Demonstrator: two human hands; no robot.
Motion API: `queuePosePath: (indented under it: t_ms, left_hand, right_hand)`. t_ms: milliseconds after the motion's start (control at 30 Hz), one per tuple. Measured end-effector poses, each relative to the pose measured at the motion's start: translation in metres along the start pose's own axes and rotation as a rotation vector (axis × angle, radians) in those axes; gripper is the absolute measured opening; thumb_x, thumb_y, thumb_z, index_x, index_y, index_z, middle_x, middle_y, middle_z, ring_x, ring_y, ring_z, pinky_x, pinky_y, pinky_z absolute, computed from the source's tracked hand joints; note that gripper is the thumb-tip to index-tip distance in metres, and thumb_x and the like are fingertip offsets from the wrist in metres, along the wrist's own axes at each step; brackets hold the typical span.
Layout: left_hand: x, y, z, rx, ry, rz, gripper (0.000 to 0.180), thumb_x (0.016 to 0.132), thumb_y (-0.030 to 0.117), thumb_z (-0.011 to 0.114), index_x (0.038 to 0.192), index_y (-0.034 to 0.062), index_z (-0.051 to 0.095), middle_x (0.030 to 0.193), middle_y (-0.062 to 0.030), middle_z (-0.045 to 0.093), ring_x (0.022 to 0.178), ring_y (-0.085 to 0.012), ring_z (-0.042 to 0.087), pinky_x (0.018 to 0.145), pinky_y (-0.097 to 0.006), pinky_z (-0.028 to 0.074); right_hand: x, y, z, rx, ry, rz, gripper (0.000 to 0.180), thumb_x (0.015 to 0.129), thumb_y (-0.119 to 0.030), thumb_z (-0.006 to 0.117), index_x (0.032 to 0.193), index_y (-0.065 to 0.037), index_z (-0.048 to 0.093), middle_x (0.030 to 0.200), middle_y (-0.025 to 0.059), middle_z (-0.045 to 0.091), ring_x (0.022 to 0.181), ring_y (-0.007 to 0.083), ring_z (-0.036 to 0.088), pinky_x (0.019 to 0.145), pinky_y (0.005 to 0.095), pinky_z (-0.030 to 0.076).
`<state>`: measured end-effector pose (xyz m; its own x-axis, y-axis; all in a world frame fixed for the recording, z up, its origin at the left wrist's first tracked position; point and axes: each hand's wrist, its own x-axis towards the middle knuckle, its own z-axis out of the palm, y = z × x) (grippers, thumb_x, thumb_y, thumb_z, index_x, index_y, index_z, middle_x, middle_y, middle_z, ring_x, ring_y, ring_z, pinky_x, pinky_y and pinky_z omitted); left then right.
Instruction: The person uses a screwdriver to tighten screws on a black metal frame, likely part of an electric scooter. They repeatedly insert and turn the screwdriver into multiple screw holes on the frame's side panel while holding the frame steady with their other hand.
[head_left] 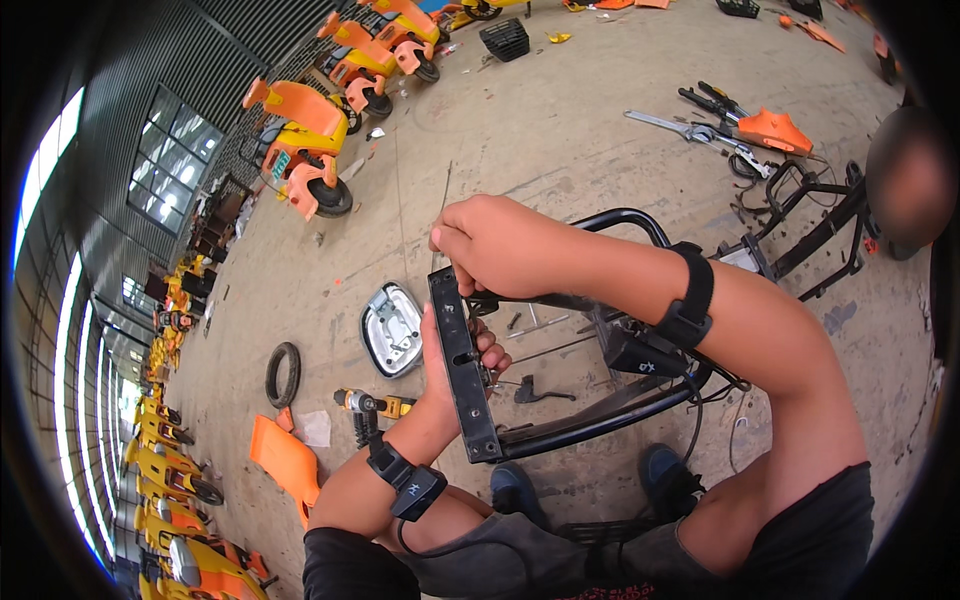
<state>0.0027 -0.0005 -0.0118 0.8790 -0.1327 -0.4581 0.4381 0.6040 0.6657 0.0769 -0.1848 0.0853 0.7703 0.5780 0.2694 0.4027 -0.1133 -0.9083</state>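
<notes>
A black tubular scooter frame lies across in front of me, with a flat black metal bracket with holes along it at its left end. My left hand is wrapped round the middle of this bracket, thumb on the near left face and fingertips showing past its right edge. Over the bracket's far end, my right hand is closed with its fingers bent down and pinched. What those fingers hold, if anything, is hidden behind the hand. A thin dark line rises from the floor area just beyond it.
A white-and-black shell part, a tyre, a yellow power tool and an orange panel lie to the left. A brake lever is under the frame. Scooters stand beyond; a person is at right.
</notes>
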Motion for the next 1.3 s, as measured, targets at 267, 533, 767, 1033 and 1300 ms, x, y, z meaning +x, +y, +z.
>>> queuePosePath:
  t_ms: [267, 533, 767, 1033, 1300]
  left_hand:
    - [-0.002, -0.003, 0.007, 0.080, -0.019, 0.110, 0.066, 0.086, 0.080, 0.044, 0.081, 0.0146, 0.055, 0.067, -0.0026, 0.054, 0.060, -0.0196, 0.054, 0.065, -0.033, 0.047]
    - [0.001, 0.000, 0.004, 0.045, 0.037, 0.039, 0.066, 0.084, 0.080, 0.051, 0.077, 0.0135, 0.053, 0.063, -0.0028, 0.051, 0.060, -0.0195, 0.055, 0.062, -0.031, 0.048]
    - [0.003, 0.001, 0.003, -0.011, 0.010, 0.001, 0.067, 0.084, 0.079, 0.050, 0.075, 0.0133, 0.051, 0.062, -0.0016, 0.048, 0.056, -0.0194, 0.051, 0.065, -0.035, 0.046]
    - [0.007, 0.000, -0.002, -0.013, -0.023, 0.018, 0.068, 0.085, 0.079, 0.049, 0.075, 0.0124, 0.052, 0.063, -0.0021, 0.051, 0.054, -0.0204, 0.051, 0.066, -0.037, 0.046]
    - [0.010, -0.001, -0.007, -0.017, -0.018, 0.022, 0.068, 0.085, 0.079, 0.048, 0.076, 0.0121, 0.052, 0.064, -0.0026, 0.052, 0.054, -0.0212, 0.052, 0.065, -0.037, 0.047]
  right_hand:
    - [-0.045, -0.022, 0.002, -0.215, -0.110, -0.198, 0.025, 0.099, -0.020, 0.052, 0.098, 0.003, 0.064, 0.075, 0.0180, 0.068, 0.072, 0.0339, 0.068, 0.069, 0.0421, 0.052]
    - [-0.096, -0.012, 0.016, -0.356, -0.348, -0.386, 0.019, 0.095, -0.018, 0.058, 0.102, -0.002, 0.065, 0.085, 0.0190, 0.068, 0.078, 0.0392, 0.065, 0.072, 0.0462, 0.051]
    - [-0.106, -0.025, 0.012, -0.463, -0.532, -0.278, 0.026, 0.099, -0.026, 0.055, 0.106, -0.003, 0.064, 0.087, 0.0188, 0.068, 0.080, 0.0403, 0.065, 0.070, 0.0482, 0.052]
    - [-0.115, -0.016, 0.019, -0.479, -0.564, -0.309, 0.028, 0.099, -0.023, 0.053, 0.088, 0.000, 0.064, 0.070, 0.0215, 0.065, 0.071, 0.0414, 0.066, 0.066, 0.0498, 0.051]
    - [-0.121, -0.005, 0.029, -0.497, -0.616, -0.260, 0.029, 0.100, -0.027, 0.052, 0.095, -0.001, 0.066, 0.073, 0.0219, 0.066, 0.074, 0.0434, 0.066, 0.068, 0.0520, 0.051]
